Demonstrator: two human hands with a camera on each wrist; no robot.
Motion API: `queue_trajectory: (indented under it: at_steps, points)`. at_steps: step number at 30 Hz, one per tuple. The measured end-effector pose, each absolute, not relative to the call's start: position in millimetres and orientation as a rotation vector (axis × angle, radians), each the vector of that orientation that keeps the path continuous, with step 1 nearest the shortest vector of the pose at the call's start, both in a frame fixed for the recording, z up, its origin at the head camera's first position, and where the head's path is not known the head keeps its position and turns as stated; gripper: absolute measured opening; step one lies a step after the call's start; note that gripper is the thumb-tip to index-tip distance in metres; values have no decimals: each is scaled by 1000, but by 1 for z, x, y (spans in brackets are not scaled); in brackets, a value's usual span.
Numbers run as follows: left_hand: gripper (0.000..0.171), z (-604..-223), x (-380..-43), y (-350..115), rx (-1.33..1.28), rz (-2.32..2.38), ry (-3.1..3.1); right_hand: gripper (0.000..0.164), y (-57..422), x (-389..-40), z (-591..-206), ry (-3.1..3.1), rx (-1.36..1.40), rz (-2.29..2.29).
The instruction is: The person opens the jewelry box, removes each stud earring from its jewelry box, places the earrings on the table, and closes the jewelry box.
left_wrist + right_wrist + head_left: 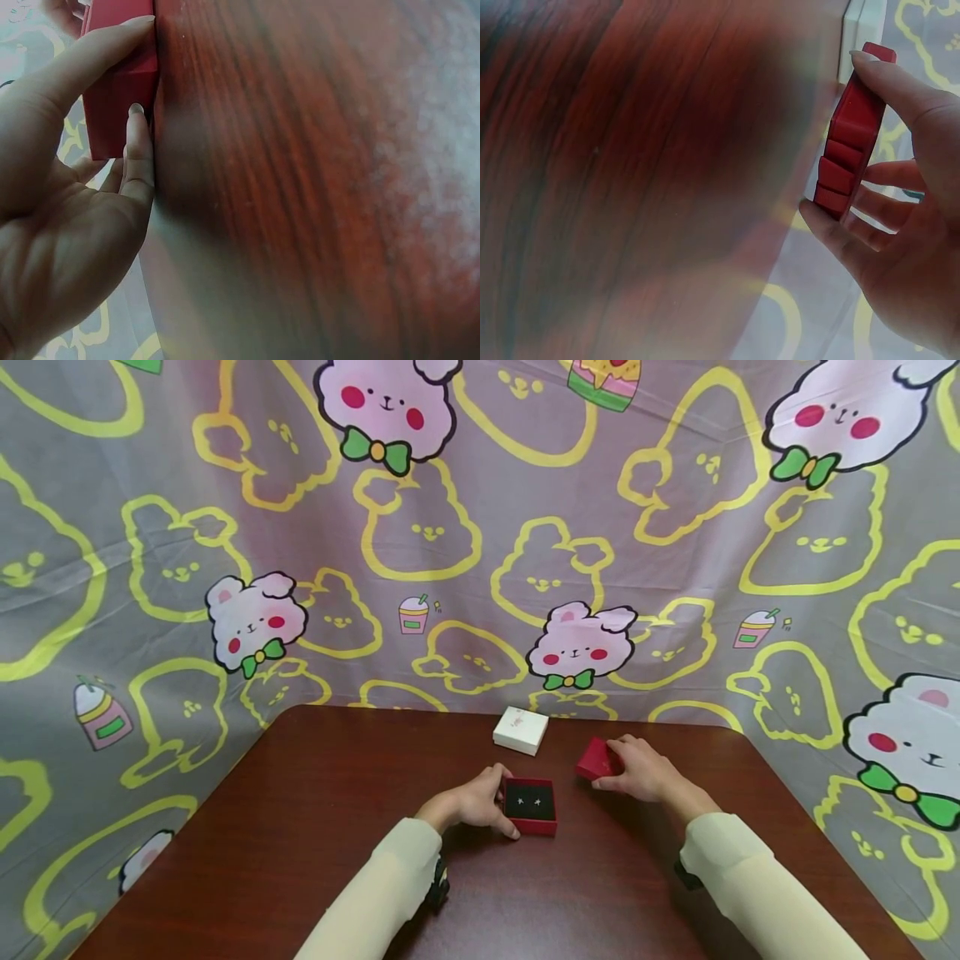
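Note:
A small red jewellery box stands uncovered on the table, just left of my right hand's side. Inside it a black insert carries a pair of small, shiny earrings. My left hand grips the box from its left side; in the left wrist view the thumb lies along one wall of the red box and the fingertips touch another. My right hand holds the red lid, tilted, to the box's right. A folded red bow shows on the lid in the right wrist view.
A white box with a faint pink print sits near the table's back edge, behind the red box. The dark red-brown wooden table reaches back to a grey curtain with cartoon rabbits.

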State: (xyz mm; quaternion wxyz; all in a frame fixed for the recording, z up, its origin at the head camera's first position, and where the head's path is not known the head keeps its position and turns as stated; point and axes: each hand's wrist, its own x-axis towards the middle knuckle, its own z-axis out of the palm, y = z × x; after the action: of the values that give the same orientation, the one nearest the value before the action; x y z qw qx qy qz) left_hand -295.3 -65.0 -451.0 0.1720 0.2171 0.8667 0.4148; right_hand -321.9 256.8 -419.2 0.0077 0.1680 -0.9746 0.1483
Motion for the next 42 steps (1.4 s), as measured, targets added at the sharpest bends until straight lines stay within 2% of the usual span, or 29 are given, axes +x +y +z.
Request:
queue_trajectory:
  at_steps: [42]
  points:
    - [76,-450,-293,-65,621,1175,2467,90,286,-325,-430,-3091,457,473]
